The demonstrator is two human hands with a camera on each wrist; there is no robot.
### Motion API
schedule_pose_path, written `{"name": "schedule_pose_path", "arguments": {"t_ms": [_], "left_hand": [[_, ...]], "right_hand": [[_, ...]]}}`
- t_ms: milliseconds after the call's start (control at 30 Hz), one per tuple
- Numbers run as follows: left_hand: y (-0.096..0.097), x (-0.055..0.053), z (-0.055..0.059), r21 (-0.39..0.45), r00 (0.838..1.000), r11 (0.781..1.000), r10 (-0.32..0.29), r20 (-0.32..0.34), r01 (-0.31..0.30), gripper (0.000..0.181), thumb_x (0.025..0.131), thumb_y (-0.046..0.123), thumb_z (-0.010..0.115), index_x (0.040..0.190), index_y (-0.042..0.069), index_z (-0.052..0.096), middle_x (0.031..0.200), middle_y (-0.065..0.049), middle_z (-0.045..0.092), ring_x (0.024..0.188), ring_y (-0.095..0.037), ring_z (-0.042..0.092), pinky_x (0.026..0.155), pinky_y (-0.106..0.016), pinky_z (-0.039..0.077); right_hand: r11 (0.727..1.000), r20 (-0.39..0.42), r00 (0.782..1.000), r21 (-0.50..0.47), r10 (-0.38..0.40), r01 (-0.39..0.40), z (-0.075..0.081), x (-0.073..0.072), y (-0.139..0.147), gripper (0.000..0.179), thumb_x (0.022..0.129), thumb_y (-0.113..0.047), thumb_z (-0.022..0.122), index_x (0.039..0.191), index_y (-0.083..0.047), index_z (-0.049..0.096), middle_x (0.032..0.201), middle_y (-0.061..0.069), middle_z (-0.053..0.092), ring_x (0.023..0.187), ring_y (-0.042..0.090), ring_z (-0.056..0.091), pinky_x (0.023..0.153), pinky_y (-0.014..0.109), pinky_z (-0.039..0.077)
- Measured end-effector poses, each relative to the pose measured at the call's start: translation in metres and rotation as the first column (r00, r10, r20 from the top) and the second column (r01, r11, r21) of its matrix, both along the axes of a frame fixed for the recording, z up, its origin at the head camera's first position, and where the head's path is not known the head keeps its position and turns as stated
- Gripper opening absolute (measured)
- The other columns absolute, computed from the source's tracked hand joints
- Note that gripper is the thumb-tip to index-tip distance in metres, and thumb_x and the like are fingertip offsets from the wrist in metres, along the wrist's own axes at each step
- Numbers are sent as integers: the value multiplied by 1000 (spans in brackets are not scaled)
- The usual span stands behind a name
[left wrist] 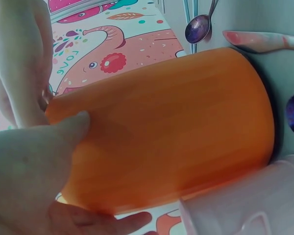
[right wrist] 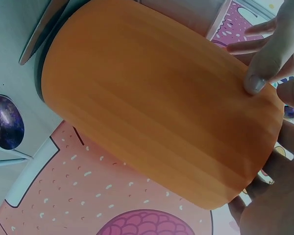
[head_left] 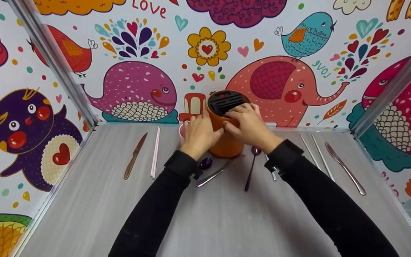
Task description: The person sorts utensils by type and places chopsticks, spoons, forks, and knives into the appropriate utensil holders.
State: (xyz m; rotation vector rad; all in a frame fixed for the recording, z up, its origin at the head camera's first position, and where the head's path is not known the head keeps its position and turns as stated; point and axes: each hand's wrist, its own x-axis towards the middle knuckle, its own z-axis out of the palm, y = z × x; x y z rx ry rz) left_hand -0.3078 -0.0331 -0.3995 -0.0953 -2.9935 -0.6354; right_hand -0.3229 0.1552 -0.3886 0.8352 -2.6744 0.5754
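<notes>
Looking at a tall orange cylindrical container (head_left: 227, 144) with a black slotted insert (head_left: 223, 101) in its top, standing upright at the back of a pale grey wood-grain table (head_left: 209, 221), near a white cartoon-animal wall (head_left: 139, 85). Got the left hand (head_left: 201, 132) grasping the container up high, thumb on the orange side facing the camera wearer, fingers round the far side. Got the right hand (head_left: 250, 124) grasping it too, over the rim on the other side, thumb outside and fingers up by the insert. Can't tell whether in the slots or just on top. Just left of the container, partly behind the left hand, a pinkish translucent cup (left wrist: 245, 200). Down in front, a shiny dark purple oval piece (head_left: 205, 164), a slanted silver table knife (head_left: 219, 172) and a purple galaxy-patterned spoon (head_left: 251, 169). Over on the left, a copper-coloured knife (head_left: 135, 157) next to two pale pink chopsticks (head_left: 155, 153). Over on the right, two thin silvery chopsticks (head_left: 322, 157), then another silver knife (head_left: 347, 170).
</notes>
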Motion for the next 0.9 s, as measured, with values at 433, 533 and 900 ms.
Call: {"name": "schedule_pose_path", "arguments": {"t_ms": [433, 533, 900], "left_hand": [[-2, 3, 0, -29, 1000, 1000, -11, -12, 11, 108, 97, 76, 67, 172, 4, 35, 161, -16, 62, 140, -37, 57, 125, -56, 40], [-1, 3, 0, -16, 1000, 1000, -12, -5, 12, 109, 97, 75, 68, 172, 3, 35, 162, -17, 61, 141, -37, 56, 125, -56, 39], [-1, 0, -2, 64, 1000, 998, -1, 24, 0, 110, 96, 73, 72, 174, 6, 32, 159, -15, 63, 134, -34, 56, 126, -54, 35]], "right_hand": [[979, -190, 982, -198, 2, -40, 6, 10, 18, 21, 107, -16, 68, 110, -2, 84, 113, 16, 80, 113, 38, 66, 103, 55, 44], [967, -188, 982, -254, -30, -19, 9, 15, 25, 20, 107, -15, 69, 110, -2, 83, 107, 15, 78, 106, 36, 66, 101, 51, 50], [916, -115, 974, -375, -195, 139, 2, 11, 63, 17, 108, -12, 65, 108, -4, 80, 85, 12, 74, 73, 22, 61, 68, 14, 48]]}}
